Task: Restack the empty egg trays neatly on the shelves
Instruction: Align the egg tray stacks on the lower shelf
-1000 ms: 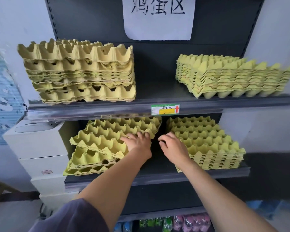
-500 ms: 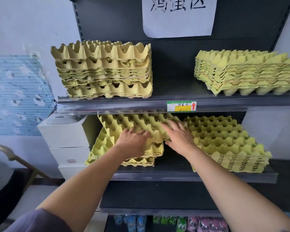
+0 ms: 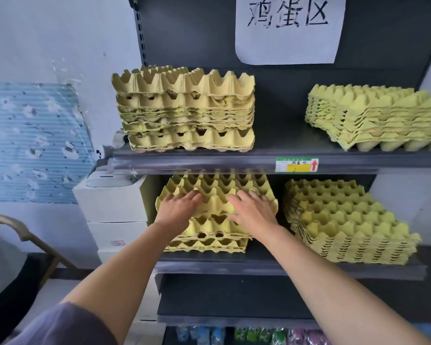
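While both hands lie flat on the top yellow cardboard egg tray [image 3: 217,192], it sits a bit crooked on the low pile of yellow egg trays [image 3: 207,241] under it, on the left side of the dark grey metal lower shelf [image 3: 259,266]. The left hand [image 3: 178,210] presses on the tray's left half and the right hand [image 3: 253,211] on its right half. Neither grip is closed on anything; the fingers are spread open and just push down (the thumbs may hook an edge, but I cannot tell).

To do this step well, I think the hands should turn the top tray a little until its edges line up with the pile below. Then push down softly so the bumps drop into the cups. Press too hard and the soft cardboard could bend.

The neat pile of yellow-green egg trays [image 3: 346,220] to the right stays apart, so keep the right hand from bumping it. The two piles on the upper shelf [image 3: 234,159] wait above.
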The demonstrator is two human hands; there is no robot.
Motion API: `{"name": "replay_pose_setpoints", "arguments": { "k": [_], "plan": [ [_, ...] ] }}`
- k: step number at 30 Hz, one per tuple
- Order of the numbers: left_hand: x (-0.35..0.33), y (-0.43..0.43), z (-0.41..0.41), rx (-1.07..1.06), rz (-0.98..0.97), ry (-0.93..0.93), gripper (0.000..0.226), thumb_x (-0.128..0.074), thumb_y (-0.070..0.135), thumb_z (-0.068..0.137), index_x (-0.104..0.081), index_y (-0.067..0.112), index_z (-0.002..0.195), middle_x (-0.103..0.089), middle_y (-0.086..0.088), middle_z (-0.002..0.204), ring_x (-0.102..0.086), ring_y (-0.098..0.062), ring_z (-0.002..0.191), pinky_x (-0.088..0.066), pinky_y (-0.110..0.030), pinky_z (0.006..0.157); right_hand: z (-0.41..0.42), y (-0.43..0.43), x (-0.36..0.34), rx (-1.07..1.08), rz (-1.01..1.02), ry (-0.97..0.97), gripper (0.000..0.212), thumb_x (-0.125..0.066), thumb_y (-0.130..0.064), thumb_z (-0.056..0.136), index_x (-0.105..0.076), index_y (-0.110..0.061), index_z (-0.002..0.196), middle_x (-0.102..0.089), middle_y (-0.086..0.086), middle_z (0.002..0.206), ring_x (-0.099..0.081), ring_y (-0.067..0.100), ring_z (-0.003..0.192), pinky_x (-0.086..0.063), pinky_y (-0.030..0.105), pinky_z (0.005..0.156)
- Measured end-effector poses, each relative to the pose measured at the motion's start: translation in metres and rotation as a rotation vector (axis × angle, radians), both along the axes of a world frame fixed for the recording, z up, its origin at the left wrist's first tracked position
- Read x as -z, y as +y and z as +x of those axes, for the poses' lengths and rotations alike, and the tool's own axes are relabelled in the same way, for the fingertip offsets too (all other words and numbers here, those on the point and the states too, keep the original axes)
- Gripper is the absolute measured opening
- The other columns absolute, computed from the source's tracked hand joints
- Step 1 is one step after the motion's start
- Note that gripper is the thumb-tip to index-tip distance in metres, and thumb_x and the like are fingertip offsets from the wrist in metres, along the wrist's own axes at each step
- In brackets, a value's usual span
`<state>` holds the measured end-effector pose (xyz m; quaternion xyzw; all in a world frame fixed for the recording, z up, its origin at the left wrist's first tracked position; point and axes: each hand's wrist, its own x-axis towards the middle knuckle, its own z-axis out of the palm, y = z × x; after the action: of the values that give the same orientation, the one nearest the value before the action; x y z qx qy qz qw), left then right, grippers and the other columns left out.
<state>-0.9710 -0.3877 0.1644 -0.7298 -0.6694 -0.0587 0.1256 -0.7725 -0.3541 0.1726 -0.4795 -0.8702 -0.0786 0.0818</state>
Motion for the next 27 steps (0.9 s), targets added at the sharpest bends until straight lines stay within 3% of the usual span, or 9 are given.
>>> {"name": "replay_pose_setpoints", "arguments": {
  "k": [4, 10, 18, 24, 27],
  "plan": [
    [0.014, 0.005, -0.007, -0.019, 0.056, -0.008, 0.056, -0.054, 0.005, 0.086, -0.033, 0.030, 0.132, -0.040, 0.012, 0.139, -0.050, -0.019, 0.119, -0.038, -0.039, 0.096, -0.009, 0.007, 0.008, 0.018, 0.035, -0.003, 0.055, -0.056, -0.029, 0.094, -0.032, -0.027, 0.143, -0.045, 0.003, 0.140, -0.038, 0.030, 0.130, -0.035, 0.047, 0.102],
    [0.030, 0.015, -0.016, 0.062, -0.074, -0.045, 0.067, -0.053, 0.004, 0.088, -0.024, 0.031, 0.142, -0.024, 0.009, 0.152, -0.032, -0.020, 0.136, -0.030, -0.044, 0.110, -0.015, 0.010, 0.023, 0.088, -0.057, -0.040, 0.053, -0.056, -0.028, 0.094, -0.034, -0.029, 0.142, -0.045, 0.001, 0.141, -0.034, 0.031, 0.135, -0.037, 0.048, 0.101],
    [0.048, 0.007, -0.022, 0.084, -0.177, 0.052, 0.063, -0.052, 0.047, 0.087, -0.024, 0.028, 0.141, -0.024, 0.006, 0.150, -0.034, -0.023, 0.132, -0.030, -0.045, 0.105, -0.017, 0.004, 0.044, 0.095, -0.142, -0.056, 0.062, -0.050, -0.034, 0.096, -0.017, -0.029, 0.149, -0.040, 0.005, 0.147, -0.030, 0.029, 0.138, -0.034, 0.046, 0.107],
    [0.058, 0.005, -0.013, 0.053, -0.084, 0.159, 0.064, -0.054, 0.036, 0.090, -0.018, 0.027, 0.143, -0.020, 0.000, 0.151, -0.025, -0.028, 0.135, -0.018, -0.050, 0.107, -0.007, 0.004, 0.052, 0.092, -0.097, -0.044, 0.058, -0.037, -0.044, 0.099, -0.018, -0.027, 0.150, -0.036, 0.000, 0.148, -0.023, 0.024, 0.140, -0.020, 0.045, 0.113],
    [0.063, 0.008, -0.010, 0.078, -0.067, 0.214, 0.074, -0.057, 0.029, 0.089, -0.010, 0.024, 0.146, -0.016, -0.002, 0.153, -0.018, -0.028, 0.139, -0.012, -0.052, 0.110, 0.007, 0.008, 0.056, 0.258, -0.014, 0.112, 0.053, -0.028, -0.046, 0.100, -0.028, -0.024, 0.148, -0.031, 0.001, 0.152, -0.024, 0.025, 0.140, -0.023, 0.043, 0.115]
  ]
}}
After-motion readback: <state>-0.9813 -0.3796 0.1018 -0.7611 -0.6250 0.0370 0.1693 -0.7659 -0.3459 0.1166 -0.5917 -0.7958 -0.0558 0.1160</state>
